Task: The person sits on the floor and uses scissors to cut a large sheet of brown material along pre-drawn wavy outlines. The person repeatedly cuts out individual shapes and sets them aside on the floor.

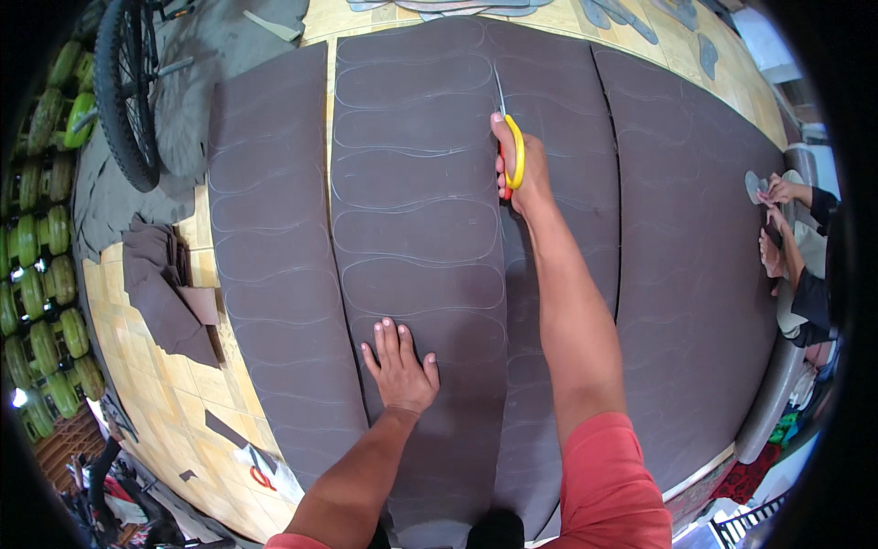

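Note:
Dark brown sheets lie side by side on the floor, marked with rows of pale shoe-sole outlines. My left hand [401, 371] rests flat with fingers spread on the middle sheet [416, 224], below one of the outlines. Farther up, my right hand [533, 174] is closed round the yellow and red handles of a pair of scissors [518, 154]. The scissor blades point away from me along the right-hand ends of the outlines, where the middle sheet meets the strip [558, 210] beside it. Whether the blades are parted is too small to tell.
A bicycle wheel [128, 101] stands at the far left on grey cloth. Brown scraps [165, 297] lie on tiles near a plastic bag [274, 471]. At right, another person's hands [779, 190] hold a grey piece [754, 186]. Cut sole shapes [457, 7] lie at the far edge.

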Tool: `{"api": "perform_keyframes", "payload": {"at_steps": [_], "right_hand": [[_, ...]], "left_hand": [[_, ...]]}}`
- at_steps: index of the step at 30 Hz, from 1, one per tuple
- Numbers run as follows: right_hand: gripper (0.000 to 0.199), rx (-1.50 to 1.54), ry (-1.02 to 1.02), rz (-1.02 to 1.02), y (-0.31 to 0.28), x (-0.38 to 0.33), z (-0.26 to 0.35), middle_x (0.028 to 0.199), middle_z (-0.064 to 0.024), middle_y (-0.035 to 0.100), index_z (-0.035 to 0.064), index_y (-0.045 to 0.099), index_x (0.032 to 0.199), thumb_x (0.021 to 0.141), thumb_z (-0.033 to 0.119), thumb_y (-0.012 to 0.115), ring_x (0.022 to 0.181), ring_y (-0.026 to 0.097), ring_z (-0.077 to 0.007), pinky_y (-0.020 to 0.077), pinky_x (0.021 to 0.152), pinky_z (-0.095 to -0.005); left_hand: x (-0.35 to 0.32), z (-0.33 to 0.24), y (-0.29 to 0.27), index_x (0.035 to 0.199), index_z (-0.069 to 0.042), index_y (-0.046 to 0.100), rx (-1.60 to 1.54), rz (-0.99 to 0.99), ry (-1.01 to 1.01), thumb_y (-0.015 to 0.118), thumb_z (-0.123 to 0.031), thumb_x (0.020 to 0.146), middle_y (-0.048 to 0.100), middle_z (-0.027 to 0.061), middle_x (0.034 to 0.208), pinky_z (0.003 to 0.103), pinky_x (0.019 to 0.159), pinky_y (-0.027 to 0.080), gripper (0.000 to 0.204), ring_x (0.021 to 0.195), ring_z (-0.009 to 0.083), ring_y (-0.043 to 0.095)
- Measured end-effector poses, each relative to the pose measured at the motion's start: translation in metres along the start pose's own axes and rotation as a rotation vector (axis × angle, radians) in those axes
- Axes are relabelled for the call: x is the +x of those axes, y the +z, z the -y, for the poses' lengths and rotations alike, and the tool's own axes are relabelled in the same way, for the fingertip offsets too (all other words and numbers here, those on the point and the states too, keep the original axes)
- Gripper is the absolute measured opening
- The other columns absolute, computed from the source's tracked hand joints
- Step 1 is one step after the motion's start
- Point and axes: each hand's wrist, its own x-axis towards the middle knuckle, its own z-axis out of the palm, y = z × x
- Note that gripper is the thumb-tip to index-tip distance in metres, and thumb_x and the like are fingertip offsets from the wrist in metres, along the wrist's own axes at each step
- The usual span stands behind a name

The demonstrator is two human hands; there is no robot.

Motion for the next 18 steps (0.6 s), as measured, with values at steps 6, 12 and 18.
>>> {"api": "perform_keyframes", "payload": {"at_steps": [6,12,18], "right_hand": [[0.056,0.006,-0.063,0.018,0.001,0.023,0.005,0.057,-0.0027,0.045,0.0052,0.051,0.069,0.088,0.056,0.066,0.04,0.043,-0.0109,0.036,0.034,-0.0273],[0.058,-0.028,-0.117,0.001,0.008,0.047,0.027,0.057,-0.003,0.045,0.0053,0.051,0.069,0.086,0.059,0.066,0.038,0.043,-0.0118,0.0388,0.034,-0.0288],[0.055,-0.045,-0.109,0.014,0.011,0.064,0.038,0.058,0.0,0.045,0.0097,0.048,0.072,0.086,0.06,0.067,0.041,0.043,-0.0109,0.037,0.035,-0.0276]], "left_hand": [[-0.002,0.001,0.002,0.142,0.009,0.037,-0.002,-0.009,0.01,0.053,-0.031,0.09,0.023,0.0262,0.158,0.062,0.118,0.004,0.067,0.15,0.0399,0.014],[-0.001,0.003,0.001,0.142,0.008,0.038,0.0,-0.001,0.01,0.054,-0.032,0.09,0.022,0.0257,0.158,0.063,0.118,0.003,0.067,0.15,0.0398,0.013],[-0.001,0.002,0.0,0.143,0.008,0.037,-0.023,0.042,-0.021,0.054,-0.033,0.091,0.022,0.0256,0.159,0.063,0.118,0.004,0.068,0.151,0.0392,0.012]]}}
